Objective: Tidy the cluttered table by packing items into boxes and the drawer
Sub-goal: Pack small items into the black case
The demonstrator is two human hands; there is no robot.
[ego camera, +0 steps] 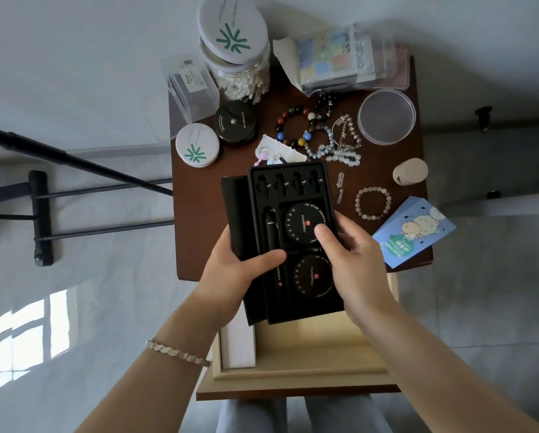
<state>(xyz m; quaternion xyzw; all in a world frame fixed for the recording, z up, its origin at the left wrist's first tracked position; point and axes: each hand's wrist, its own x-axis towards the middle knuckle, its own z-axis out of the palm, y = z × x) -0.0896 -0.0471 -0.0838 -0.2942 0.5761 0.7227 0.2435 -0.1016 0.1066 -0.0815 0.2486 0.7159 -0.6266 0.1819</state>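
Note:
I hold a black kit box [296,189] with both hands above the front edge of the brown table [199,189] and the open wooden drawer [299,367]. The box holds two round black tins, a black pen-like tool and small slots. My left hand [233,270] grips its left side, thumb across the tool. My right hand [352,260] grips the right side, thumb on the upper tin. A white box [240,342] lies in the drawer's left part.
On the table lie several bead bracelets [318,132], one pale bracelet [372,203], a blue carton [415,229], a clear round lid [386,117], a cotton-swab jar [237,67], a black compact [235,123], a white tin [197,145], a beige stamp [410,171] and clear boxes [340,57].

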